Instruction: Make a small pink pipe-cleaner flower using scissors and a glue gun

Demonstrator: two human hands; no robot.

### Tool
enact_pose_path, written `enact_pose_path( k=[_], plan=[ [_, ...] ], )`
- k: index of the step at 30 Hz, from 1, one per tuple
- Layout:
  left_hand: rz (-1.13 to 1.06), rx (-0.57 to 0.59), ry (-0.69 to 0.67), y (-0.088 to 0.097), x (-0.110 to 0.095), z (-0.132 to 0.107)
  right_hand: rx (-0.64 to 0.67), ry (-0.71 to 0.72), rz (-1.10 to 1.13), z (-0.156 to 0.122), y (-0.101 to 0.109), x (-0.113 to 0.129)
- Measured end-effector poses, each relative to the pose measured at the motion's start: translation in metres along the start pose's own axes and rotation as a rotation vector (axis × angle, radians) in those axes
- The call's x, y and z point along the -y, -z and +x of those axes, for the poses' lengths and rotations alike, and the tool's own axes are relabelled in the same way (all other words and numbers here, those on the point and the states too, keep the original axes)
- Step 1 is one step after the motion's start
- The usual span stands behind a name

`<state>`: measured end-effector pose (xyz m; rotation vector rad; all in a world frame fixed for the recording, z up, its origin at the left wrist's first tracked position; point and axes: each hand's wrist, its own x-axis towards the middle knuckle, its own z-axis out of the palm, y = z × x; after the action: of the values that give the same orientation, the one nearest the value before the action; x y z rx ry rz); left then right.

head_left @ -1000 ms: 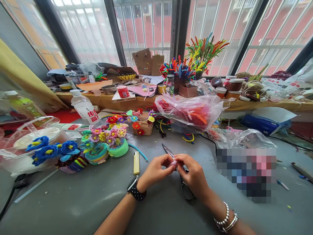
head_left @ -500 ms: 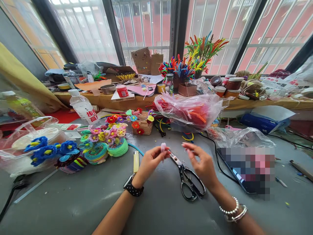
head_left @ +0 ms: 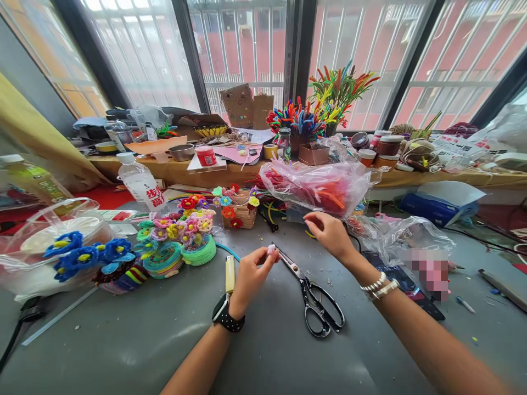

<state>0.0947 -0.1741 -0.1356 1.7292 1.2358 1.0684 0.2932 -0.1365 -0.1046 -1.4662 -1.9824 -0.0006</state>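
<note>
My left hand point(head_left: 252, 276), with a dark watch on its wrist, pinches a small pale pink fuzzy piece point(head_left: 271, 249) between thumb and fingertips. Right beside it lie black-handled scissors point(head_left: 307, 285) on the grey table, blades pointing at the left fingers. My right hand point(head_left: 329, 235) is raised beyond the scissors, before the clear plastic bag of red and orange pipe cleaners point(head_left: 321, 189). Its fingers are bent and partly apart, and I see nothing between them. A pale yellow lighter point(head_left: 229, 274) is just left of my left hand.
Pipe-cleaner flowers in coiled pots point(head_left: 197, 249), blue flowers point(head_left: 84, 255) and a small woven basket point(head_left: 242, 219) stand at the left and middle. A water bottle point(head_left: 142, 184) is behind them. A phone point(head_left: 405, 280) lies at right. Jars and pipe cleaners crowd the windowsill.
My right hand has moved forward and up, away from the left, towards the plastic bag. Pale bits now show on the table right of the scissors. My left hand keeps its pinch, slightly lower.
</note>
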Motion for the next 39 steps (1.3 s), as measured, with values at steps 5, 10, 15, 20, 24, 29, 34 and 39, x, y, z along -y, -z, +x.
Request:
enact_pose_path(
  k=[5,10,15,20,24,29,34,39],
  plan=[
    [-0.029,0.007,-0.009,-0.001,0.002,0.001,0.099,0.216,-0.113,0.074,-0.024,0.022],
    [-0.038,0.004,0.0,0.0,0.004,0.0,0.153,0.404,-0.258,0.135,-0.045,0.036],
    [-0.009,0.017,-0.001,0.0,0.005,0.0,0.183,0.447,-0.38,0.17,-0.045,0.038],
    [-0.046,0.037,0.029,-0.001,0.005,-0.001,0.134,0.304,-0.451,0.177,-0.027,0.012],
    [-0.055,0.049,0.053,-0.001,0.004,-0.001,0.127,0.16,-0.459,0.178,-0.019,-0.013],
    [-0.04,0.054,0.072,-0.001,0.005,-0.001,0.122,0.114,-0.373,0.19,-0.022,-0.016],
    [-0.037,0.044,0.093,0.0,0.009,-0.001,0.119,0.008,-0.274,0.208,-0.03,-0.012],
    [-0.063,0.024,0.098,-0.003,0.014,-0.002,0.032,-0.106,-0.217,0.221,-0.04,-0.017]
  ],
)
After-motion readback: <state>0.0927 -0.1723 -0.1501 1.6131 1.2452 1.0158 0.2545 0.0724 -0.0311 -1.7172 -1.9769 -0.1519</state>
